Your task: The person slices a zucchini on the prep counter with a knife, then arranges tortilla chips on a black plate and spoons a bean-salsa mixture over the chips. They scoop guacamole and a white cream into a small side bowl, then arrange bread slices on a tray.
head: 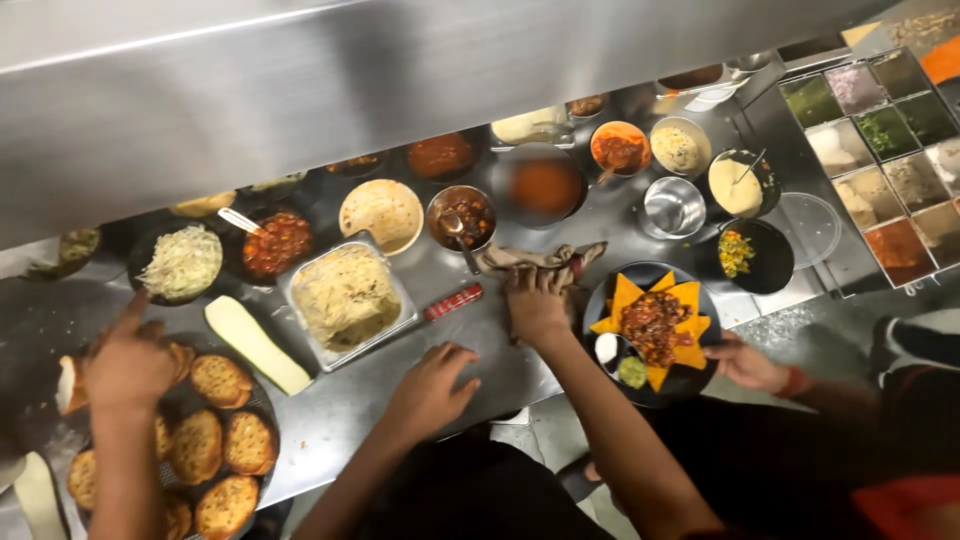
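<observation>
My left hand (128,362) hovers over a round dark tray (262,402) of several toasted bread rounds (221,380) at the counter's left end. Its index finger sticks out, the other fingers curl, and the palm is hidden. A bread piece (68,385) lies right against it. My right hand (432,385) rests palm down on the bare steel counter (480,345), fingers spread and holding nothing. To its right, a co-worker's hand (535,300) presses a brown cloth (540,260). Their other hand (745,362) holds a black plate of yellow chips with toppings (655,325).
A pale zucchini half (255,343) and a square pan of shredded food (347,297) lie between my hands, near a red-handled tool (452,301). Bowls of sauces and fillings line the back (545,185). A grid of ingredient bins (885,140) stands at the right under a steel shelf (300,90).
</observation>
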